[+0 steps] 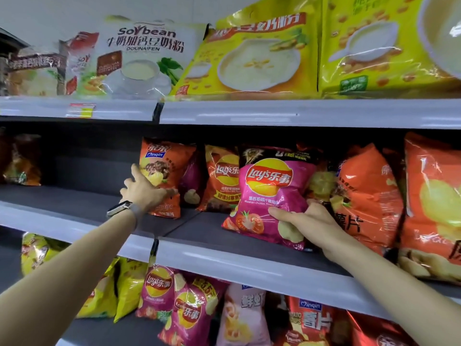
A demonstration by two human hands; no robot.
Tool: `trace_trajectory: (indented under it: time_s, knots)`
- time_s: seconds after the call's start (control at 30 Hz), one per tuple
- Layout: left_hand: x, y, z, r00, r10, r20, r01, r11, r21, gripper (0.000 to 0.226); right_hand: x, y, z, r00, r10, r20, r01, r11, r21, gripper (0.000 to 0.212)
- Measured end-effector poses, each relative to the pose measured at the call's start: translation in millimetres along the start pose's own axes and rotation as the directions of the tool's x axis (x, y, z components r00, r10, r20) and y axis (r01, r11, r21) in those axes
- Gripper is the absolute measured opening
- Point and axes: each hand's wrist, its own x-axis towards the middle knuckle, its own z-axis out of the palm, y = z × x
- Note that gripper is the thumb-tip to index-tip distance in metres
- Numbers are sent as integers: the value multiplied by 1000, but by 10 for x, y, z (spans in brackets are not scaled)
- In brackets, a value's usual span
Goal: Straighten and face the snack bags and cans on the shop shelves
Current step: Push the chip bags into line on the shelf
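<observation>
Fingers (287,213) of the right hand (309,221) pinch the lower right corner of a glossy pink Lay's crisp bag (270,196), upright on the dark middle shelf (74,203). With arm outstretched and a watch on the wrist, the left hand (143,189) spreads open-fingered against an orange Qinqin crisp bag (166,171) further left.

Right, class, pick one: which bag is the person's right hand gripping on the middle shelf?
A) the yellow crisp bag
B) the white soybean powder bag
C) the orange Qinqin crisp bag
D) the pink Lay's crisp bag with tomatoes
D: the right hand pinches the lower right corner of the pink Lay's crisp bag with tomatoes, while the left hand rests on an orange Qinqin crisp bag.
</observation>
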Motion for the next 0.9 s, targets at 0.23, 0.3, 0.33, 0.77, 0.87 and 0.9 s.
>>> trace_trajectory:
  time_s: [0.23, 0.3, 0.33, 0.77, 0.87, 0.9]
  knots:
    - [140, -115, 36, 999, -6, 32, 6, 1000, -17, 120, 33, 51, -12, 998, -45, -46, 46, 999, 21, 68]
    - [128, -125, 17, 1000, 29, 11, -29, 1000, -10, 106, 30, 54, 6, 998, -43, -44, 45, 998, 39, 75]
    - [121, -119, 2, 999, 52, -4, -52, 999, -11, 102, 25, 41, 13, 998, -43, -41, 45, 998, 52, 76]
    - [-36, -325, -787, 996, 91, -17, -91, 996, 19, 92, 208, -217, 571, 995, -65, 71, 59, 994, 87, 61]
    - [-182, -410, -933, 992, 116, -46, -113, 991, 66, 90, 352, -353, 824, 997, -77, 33, 73, 993, 98, 58]
    - [-228, -426, -988, 992, 116, -50, -111, 990, 88, 91, 392, -405, 906, 997, -68, 26, 64, 992, 111, 54]
